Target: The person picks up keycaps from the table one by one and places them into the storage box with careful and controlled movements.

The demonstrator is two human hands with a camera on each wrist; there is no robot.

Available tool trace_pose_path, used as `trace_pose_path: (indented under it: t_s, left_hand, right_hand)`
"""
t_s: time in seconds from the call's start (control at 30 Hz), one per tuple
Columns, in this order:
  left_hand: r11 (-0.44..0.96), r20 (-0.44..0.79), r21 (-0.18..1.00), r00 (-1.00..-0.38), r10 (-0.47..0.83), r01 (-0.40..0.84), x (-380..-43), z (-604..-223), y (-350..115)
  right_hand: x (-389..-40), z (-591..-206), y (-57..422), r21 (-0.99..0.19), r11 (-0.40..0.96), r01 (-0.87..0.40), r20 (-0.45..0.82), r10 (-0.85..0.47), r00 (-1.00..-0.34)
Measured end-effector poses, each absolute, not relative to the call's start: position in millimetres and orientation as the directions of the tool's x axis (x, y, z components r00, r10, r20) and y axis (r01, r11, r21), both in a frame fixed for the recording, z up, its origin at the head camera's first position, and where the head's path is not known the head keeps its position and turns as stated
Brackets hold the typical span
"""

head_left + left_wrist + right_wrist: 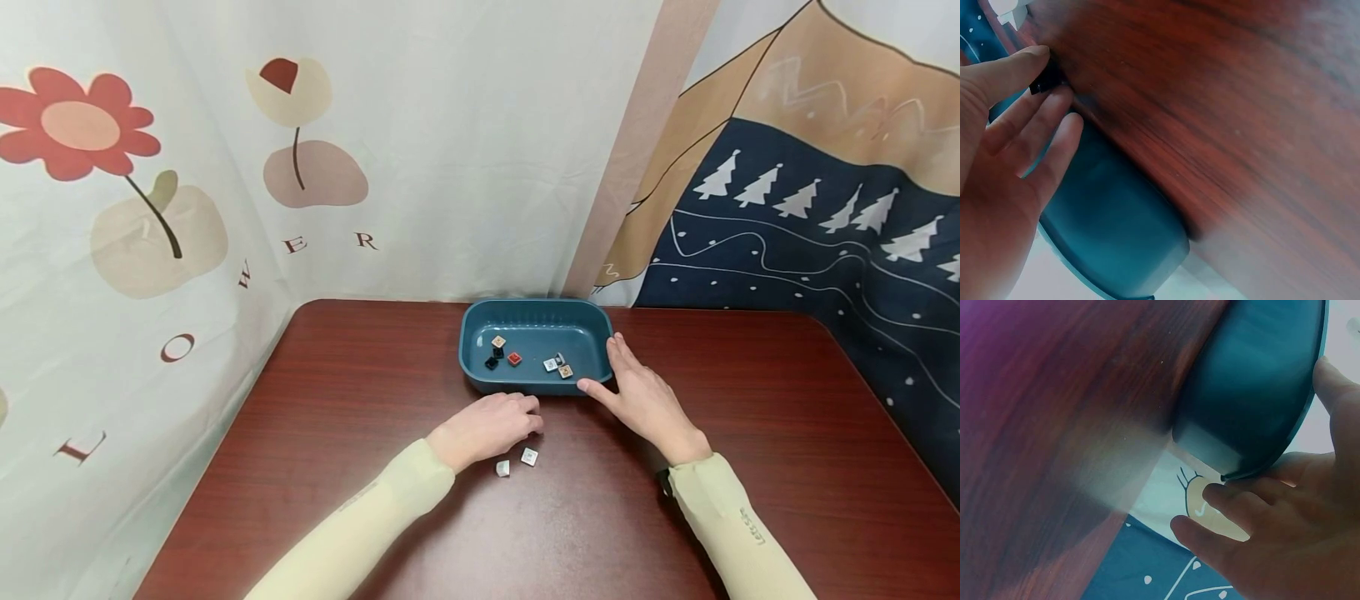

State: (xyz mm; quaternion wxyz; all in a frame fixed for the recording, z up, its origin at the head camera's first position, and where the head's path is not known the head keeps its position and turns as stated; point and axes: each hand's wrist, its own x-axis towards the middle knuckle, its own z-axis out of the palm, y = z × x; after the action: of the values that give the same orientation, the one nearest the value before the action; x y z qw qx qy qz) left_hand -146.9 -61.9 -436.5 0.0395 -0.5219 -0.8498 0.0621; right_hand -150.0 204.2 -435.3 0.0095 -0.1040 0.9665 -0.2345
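Note:
In the left wrist view, my left hand (1019, 137) pinches a small black keycap (1047, 78) between thumb and fingertips. The head view has this left hand (491, 427) just in front of a blue plastic tub (517, 387), with the keycap hidden. Two white keycaps, one on its side (503, 468) and one with a printed top (529, 457), lie on the table below it. My right hand (645, 404) touches the tub's right front corner, thumb at the front rim and fairly straight fingers along the right side. Inside the tub are several keycaps, including a red one (513, 358).
The reddish-brown wooden table (360, 367) carries the tub near its back edge. A white printed curtain (450, 167) hangs behind and to the left. A dark blue cloth with white trees (795, 225) hangs at the right.

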Motion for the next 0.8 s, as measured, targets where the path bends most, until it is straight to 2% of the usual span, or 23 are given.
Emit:
trace_pose_path:
  t_s: [0.37,0.8]
  left_hand:
    - [0.444,-0.008,-0.125,-0.448,0.894,0.887,-140.9,-435.6,-70.1]
    - [0.485,0.113,0.010,-0.483,0.868,0.875,-135.0,-425.7,-87.7]
  right_hand:
    - [-149.8,-436.4,204.7,-0.460,0.866,-0.195,0.032,-0.204,-0.979]
    - [-149.9,-436.0,202.8,-0.463,0.867,-0.186,0.027,-0.196,-0.980]
